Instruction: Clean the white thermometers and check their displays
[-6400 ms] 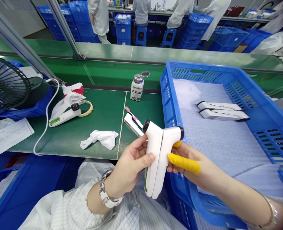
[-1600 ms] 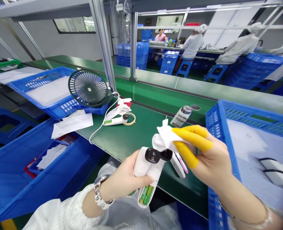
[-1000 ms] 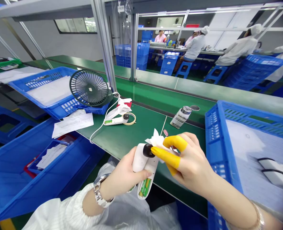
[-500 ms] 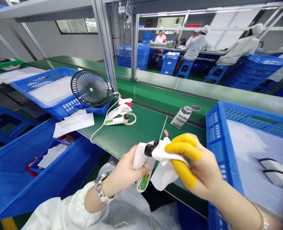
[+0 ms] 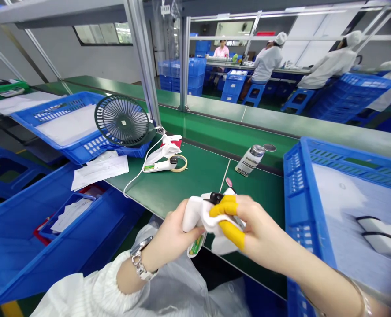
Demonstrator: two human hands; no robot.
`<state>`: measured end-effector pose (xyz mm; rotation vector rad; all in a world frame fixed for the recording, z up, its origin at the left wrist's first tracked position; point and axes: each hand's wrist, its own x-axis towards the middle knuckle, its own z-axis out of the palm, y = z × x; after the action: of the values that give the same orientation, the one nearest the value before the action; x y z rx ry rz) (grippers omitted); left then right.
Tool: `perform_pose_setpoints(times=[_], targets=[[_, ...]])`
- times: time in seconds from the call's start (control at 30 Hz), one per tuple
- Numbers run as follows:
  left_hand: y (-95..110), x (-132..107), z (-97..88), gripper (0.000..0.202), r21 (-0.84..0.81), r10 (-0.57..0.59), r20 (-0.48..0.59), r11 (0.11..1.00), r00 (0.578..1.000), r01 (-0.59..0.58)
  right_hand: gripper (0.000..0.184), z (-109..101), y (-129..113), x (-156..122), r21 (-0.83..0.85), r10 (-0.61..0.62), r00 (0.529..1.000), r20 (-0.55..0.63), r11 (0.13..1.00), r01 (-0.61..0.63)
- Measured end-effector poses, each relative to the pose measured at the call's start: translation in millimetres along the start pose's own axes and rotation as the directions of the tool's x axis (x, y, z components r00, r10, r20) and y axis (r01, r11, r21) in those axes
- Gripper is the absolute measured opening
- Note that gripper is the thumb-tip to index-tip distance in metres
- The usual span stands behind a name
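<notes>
My left hand (image 5: 175, 231) is wrapped around a white handheld device (image 5: 191, 211) with a black end. Below my thumb shows a white handle with an open slot and green inside (image 5: 195, 246); whether this is a second device I cannot tell. My right hand (image 5: 244, 220), with yellow finger covers, pinches a white cloth (image 5: 211, 218) and presses it against the device near its black end. The cloth hides part of the device, and a loose fold hangs below. A similar white device (image 5: 158, 166) lies on the green bench by a tape roll (image 5: 182, 163).
A metal-topped bottle (image 5: 250, 160) stands tilted-looking on the bench (image 5: 205, 176). To the right a blue crate (image 5: 294, 189) holds white devices (image 5: 380, 235). A dark fan (image 5: 124, 121), papers (image 5: 101, 171) and blue bins (image 5: 13, 237) are on the left. People work at a far bench.
My right hand has moved left and slightly down, bringing the cloth from the black tip further over the white body. My left hand has barely moved.
</notes>
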<state>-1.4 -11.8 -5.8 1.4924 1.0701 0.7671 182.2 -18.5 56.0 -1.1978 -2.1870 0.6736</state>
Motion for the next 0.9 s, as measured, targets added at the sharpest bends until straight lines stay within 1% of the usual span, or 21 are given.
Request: perform_pose_setpoints(times=[0.03, 0.07, 0.1, 0.13, 0.17, 0.2, 0.27, 0.33, 0.37, 0.43, 0.53, 0.6, 0.67, 0.77, 0.83, 0.9], targets=[[0, 0, 0.2, 0.041, -0.018, 0.0, 0.005, 1.0, 1.0, 0.0, 0.014, -2, 0, -1, 0.192, 0.042, 0.997, 0.063, 0.98, -0.053], [1, 0, 0.2, 0.041, -0.041, 0.002, 0.014, 0.999, 1.0, -0.002, 0.015, -4, 1, -2, 0.359, 0.056, 0.995, 0.083, 0.93, -0.082], [2, -1, -0.2, 0.042, -0.066, 0.005, 0.028, 0.998, 1.0, -0.003, 0.015, -6, 2, -3, 0.482, 0.064, 0.997, 0.044, 0.873, -0.077], [3, -1, -0.8, 0.043, -0.088, 0.008, 0.046, 0.996, 0.999, -0.004, 0.015, -8, 4, -5, 0.549, 0.083, 0.996, -0.044, 0.835, -0.045], [4, -1, -1.6, 0.044, -0.106, 0.01, 0.064, 0.994, 0.998, -0.004, 0.014, -10, 6, -6, 0.561, 0.111, 0.982, -0.152, 0.828, -0.007], [6, -1, -2.5, 0.044, -0.121, 0.013, 0.082, 0.993, 0.997, -0.003, 0.013, -12, 9, -7, 0.532, 0.136, 0.958, -0.254, 0.846, 0.021], [8, -2, -4.3, 0.045, -0.142, 0.014, 0.102, 0.99, 0.995, 0.001, 0.011, -14, 13, -9, 0.377, 0.126, 0.902, -0.413, 0.925, 0.044], [8, -2, -5.5, 0.046, -0.155, 0.004, 0.103, 0.988, 0.995, 0.012, 0.013, -13, 17, -10, 0.149, 0.024, 0.879, -0.476, 0.987, 0.053], [9, -3, -5.9, 0.047, -0.161, -0.001, 0.1, 0.987, 0.995, 0.017, 0.015, -12, 18, -10, 0.04, -0.037, 0.879, -0.475, 0.997, 0.064], [8, -3, -6.4, 0.045, -0.176, -0.003, 0.097, 0.984, 0.995, 0.02, 0.019, -8, 19, -8, -0.137, -0.136, 0.886, -0.444, 0.987, 0.083], [8, -4, -7.1, 0.041, -0.194, 0.005, 0.095, 0.981, 0.995, 0.014, 0.021, -4, 18, -4, -0.329, -0.233, 0.89, -0.392, 0.939, 0.101], [8, -5, -8.1, 0.04, -0.195, 0.009, 0.089, 0.981, 0.996, 0.009, 0.021, -3, 18, -1, -0.433, -0.273, 0.896, -0.35, 0.895, 0.104], [8, -7, -9.6, 0.039, -0.185, 0.016, 0.071, 0.983, 0.997, -0.003, 0.021, -3, 20, 0, -0.509, -0.28, 0.905, -0.322, 0.857, 0.084], [9, -9, -12.6, 0.039, -0.167, 0.015, 0.037, 0.986, 0.999, -0.008, 0.02, -6, 24, 0, -0.572, -0.221, 0.92, -0.325, 0.821, -0.005], [10, -10, -14.4, 0.039, -0.166, 0.009, 0.029, 0.986, 1.0, -0.004, 0.02, -7, 26, -1, -0.585, -0.175, 0.926, -0.334, 0.809, -0.058], [10, -11, -15.6, 0.039, -0.171, 0.008, 0.03, 0.985, 1.0, -0.002, 0.021, -8, 25, -1, -0.572, -0.183, 0.918, -0.352, 0.818, -0.056]])
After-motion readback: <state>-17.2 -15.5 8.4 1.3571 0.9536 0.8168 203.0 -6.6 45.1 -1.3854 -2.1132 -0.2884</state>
